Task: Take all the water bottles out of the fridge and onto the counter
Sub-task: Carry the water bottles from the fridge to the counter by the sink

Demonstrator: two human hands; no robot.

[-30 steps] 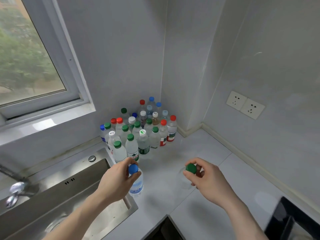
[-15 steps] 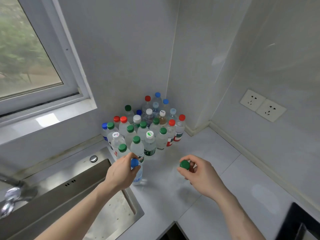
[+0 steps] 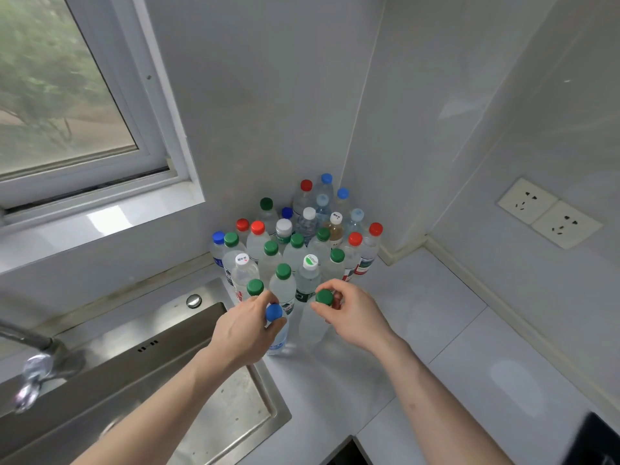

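Note:
Several water bottles [image 3: 295,243] with green, red, blue and white caps stand packed in the corner of the pale counter [image 3: 419,317]. My left hand [image 3: 245,327] grips a blue-capped bottle [image 3: 278,333] by its neck; the bottle stands upright at the front of the group, beside the sink edge. My right hand [image 3: 352,317] pinches the neck of a green-capped clear bottle [image 3: 323,297], also upright on the counter just in front of the group. The two held bottles stand side by side. No fridge is in view.
A steel sink [image 3: 141,380] lies at the lower left with a tap [image 3: 37,360] over it. A window [image 3: 67,95] fills the upper left. Two wall sockets [image 3: 550,213] sit on the right wall. A dark object [image 3: 597,441] shows at the bottom right corner.
Both hands have carried their bottles forward toward the corner group. The blue-capped and green-capped bottles now stand close together against the front row.

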